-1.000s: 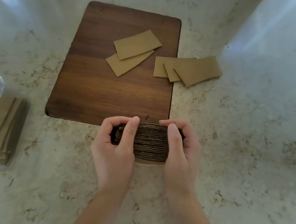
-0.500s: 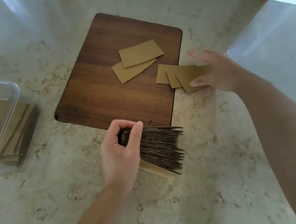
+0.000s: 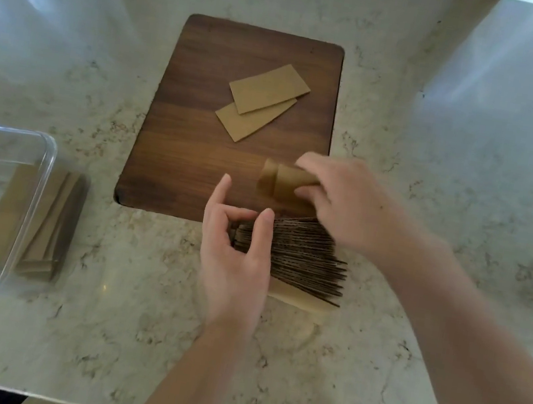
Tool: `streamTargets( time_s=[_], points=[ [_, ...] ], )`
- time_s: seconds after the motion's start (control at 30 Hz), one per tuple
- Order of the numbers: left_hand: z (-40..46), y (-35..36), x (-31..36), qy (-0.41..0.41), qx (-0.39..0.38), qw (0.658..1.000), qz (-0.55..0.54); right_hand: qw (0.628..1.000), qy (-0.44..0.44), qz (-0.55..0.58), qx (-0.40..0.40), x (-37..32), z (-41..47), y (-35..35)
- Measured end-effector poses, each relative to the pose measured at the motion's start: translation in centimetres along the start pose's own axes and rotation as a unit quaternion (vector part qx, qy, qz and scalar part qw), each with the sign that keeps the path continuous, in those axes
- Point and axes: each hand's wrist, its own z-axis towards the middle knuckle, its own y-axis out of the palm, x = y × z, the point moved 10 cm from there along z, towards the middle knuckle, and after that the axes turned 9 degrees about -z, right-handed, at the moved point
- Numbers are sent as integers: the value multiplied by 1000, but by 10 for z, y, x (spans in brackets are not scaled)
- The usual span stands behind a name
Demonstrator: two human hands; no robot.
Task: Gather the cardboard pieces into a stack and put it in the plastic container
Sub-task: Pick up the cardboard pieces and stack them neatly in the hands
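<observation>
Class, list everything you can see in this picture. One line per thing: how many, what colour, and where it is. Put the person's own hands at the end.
Countertop: one, pale marbled stone, fills the view.
Cutting board: one, dark brown wood, centre of the countertop.
Loose cardboard pieces: two, tan, overlapping on the far part of the board.
Cardboard stack: one fanned bundle, count unclear, brown corrugated edges, on the countertop just near of the board.
Carried cardboard pieces: a few, tan, blurred, over the board's near right corner.
Plastic container: one, clear, left edge of view.
Cardboard in the container: several pieces, tan.
Left hand: one, grip on the stack's left end.
Right hand: one, grip on the carried pieces.
</observation>
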Motion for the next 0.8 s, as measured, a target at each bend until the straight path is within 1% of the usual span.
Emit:
streamTargets(
  time_s=[0.07,0.13,0.2,0.27,0.3,0.33,0.4,0.43,0.47,0.5,0.53,0.57,0.63,0.67,0.8],
  points=[
    [-1,3,0,-10,-23,999,-24,1000,-27,2,2,-26,-17,5],
    [0,4,2,-5,-40,998,-38,1000,-25,17,0,-37,-23,7],
    [0,4,3,0,-45,999,-26,998,-12,45,-29,-42,-24,13],
    [0,2,4,-3,-33,999,-7,991,6,124,-54,-44,-23,15],
    [0,1,4,-7,-26,1000,-2,985,13,164,-50,-44,-24,14],
    [0,1,4,-11,-22,1000,4,982,27,187,-30,-39,-26,10],
    [1,2,6,-14,-20,1000,17,974,79,204,62,-13,-39,-2],
    [1,3,7,-13,-20,1000,20,958,124,236,104,6,-51,-3],
    [2,3,8,-10,-19,1000,18,931,164,301,123,20,-64,2],
    [2,3,8,-9,-18,1000,14,899,186,377,122,26,-77,13],
    [2,2,8,-6,-16,1000,12,869,187,445,111,24,-87,25],
    [1,2,8,-4,-14,1000,11,849,178,487,104,17,-96,35],
    [1,1,8,2,-11,1000,7,829,158,525,112,4,-107,48],
    [1,1,8,3,-9,1000,2,821,155,534,130,0,-109,51],
    [-1,0,3,-9,5,999,-31,794,179,532,234,2,-115,47]
  ],
)
